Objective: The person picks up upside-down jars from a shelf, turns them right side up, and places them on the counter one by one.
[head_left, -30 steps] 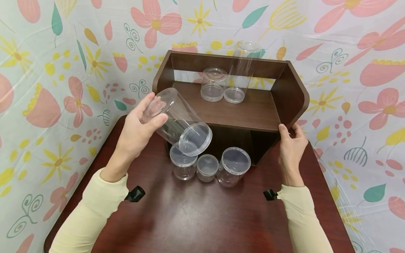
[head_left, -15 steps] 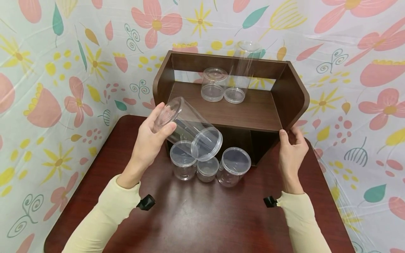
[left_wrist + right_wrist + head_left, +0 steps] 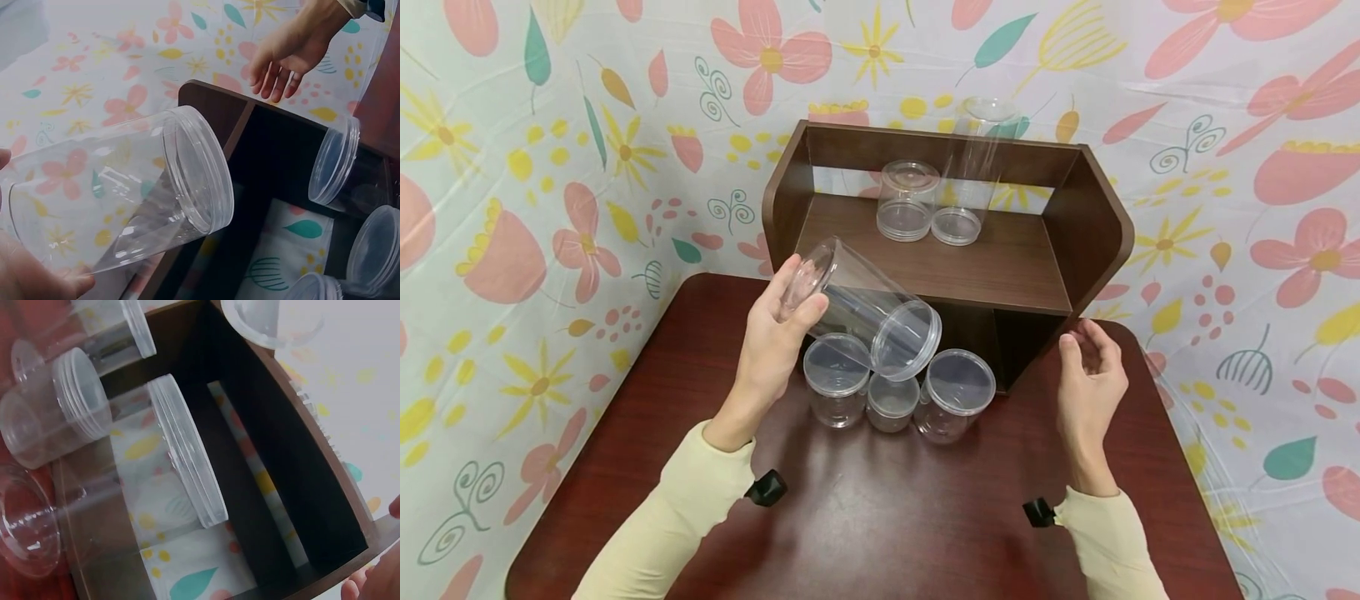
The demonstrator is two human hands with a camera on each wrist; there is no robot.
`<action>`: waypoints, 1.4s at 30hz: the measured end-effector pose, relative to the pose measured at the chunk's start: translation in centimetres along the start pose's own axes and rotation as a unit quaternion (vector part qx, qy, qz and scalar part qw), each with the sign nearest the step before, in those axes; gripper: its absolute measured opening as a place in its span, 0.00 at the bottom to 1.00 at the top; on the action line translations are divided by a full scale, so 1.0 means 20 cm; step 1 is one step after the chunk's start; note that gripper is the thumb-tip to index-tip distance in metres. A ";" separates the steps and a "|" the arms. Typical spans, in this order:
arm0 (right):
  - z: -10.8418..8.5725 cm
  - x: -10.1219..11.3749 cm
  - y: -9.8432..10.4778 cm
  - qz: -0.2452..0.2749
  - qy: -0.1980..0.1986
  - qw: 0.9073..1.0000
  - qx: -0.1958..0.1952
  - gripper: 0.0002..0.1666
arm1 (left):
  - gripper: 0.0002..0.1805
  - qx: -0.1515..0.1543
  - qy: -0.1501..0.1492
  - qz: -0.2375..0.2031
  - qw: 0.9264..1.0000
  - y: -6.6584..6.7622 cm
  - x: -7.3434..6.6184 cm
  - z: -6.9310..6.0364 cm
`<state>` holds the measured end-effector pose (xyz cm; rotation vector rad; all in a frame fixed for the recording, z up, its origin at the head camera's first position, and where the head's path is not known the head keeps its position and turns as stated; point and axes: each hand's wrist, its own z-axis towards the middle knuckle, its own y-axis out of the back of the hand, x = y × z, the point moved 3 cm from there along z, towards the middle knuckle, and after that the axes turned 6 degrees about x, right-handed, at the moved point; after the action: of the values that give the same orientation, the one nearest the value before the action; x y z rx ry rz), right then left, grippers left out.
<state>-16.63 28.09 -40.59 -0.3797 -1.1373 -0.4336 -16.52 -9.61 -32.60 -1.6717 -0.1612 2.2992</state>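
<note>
My left hand (image 3: 767,342) grips the base end of a large clear jar (image 3: 865,300), thumb on the near side. The jar is tilted, its lidded end pointing down and right, above three smaller lidded jars: a left one (image 3: 837,392), a small middle one (image 3: 892,404) and a right one (image 3: 951,400). In the left wrist view the large jar (image 3: 106,194) lies across the left half. Beside the right front corner of the brown shelf unit (image 3: 955,271), my right hand (image 3: 1092,392) holds nothing, its fingers loosely bent; the left wrist view shows this hand (image 3: 294,53) with fingers hanging relaxed.
On the upper shelf stand a short clear jar (image 3: 907,204) and a tall clear jar (image 3: 972,171), side by side. The unit's dark lower compartment (image 3: 1030,342) opens behind the three small jars. A dark red table (image 3: 865,517) carries everything, with patterned cloth walls (image 3: 647,108) around it.
The large jar has moved right and slightly down in my left hand. My right hand has let go of the shelf unit's front corner and dropped a little.
</note>
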 end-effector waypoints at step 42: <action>-0.35 -0.02 -0.20 0.124 0.019 0.904 0.410 0.60 | 0.45 0.028 0.038 0.017 0.999 -0.24 0.32 -0.08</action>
<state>-13.38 21.12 -43.38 0.2270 -1.1139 0.2775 -16.03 -3.25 -37.69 -1.7428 -0.0529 2.2397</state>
